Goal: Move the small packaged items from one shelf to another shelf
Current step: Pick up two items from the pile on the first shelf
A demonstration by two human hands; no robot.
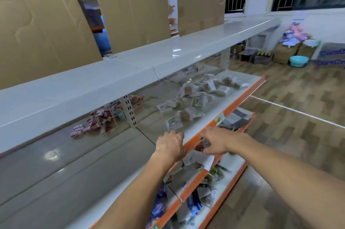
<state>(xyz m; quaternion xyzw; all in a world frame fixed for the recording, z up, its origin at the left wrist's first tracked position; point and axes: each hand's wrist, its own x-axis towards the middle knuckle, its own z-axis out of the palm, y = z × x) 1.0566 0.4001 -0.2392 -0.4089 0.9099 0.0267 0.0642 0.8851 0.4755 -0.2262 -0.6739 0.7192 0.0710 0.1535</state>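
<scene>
A long white top shelf runs from lower left to upper right, bare along its whole front, with three cardboard sheets standing at its back. Under it the middle shelf, edged in orange, has open room at lower left and centre. Its small packets lie loose in a scatter at centre right, too many and too blurred to count; a second heap of reddish packs sits behind a wire divider left of centre. Two lower orange-edged shelves at bottom centre hold more packets, jumbled together.

Wood-pattern floor fills the right side, crossed by a white line. At upper right, barred windows, boxes against the wall and one blue basin.

The left hand rests over the middle shelf's front edge, fingers curled; whether it holds anything I cannot tell. The right hand, just beside it past the edge, pinches a small dark packet.
</scene>
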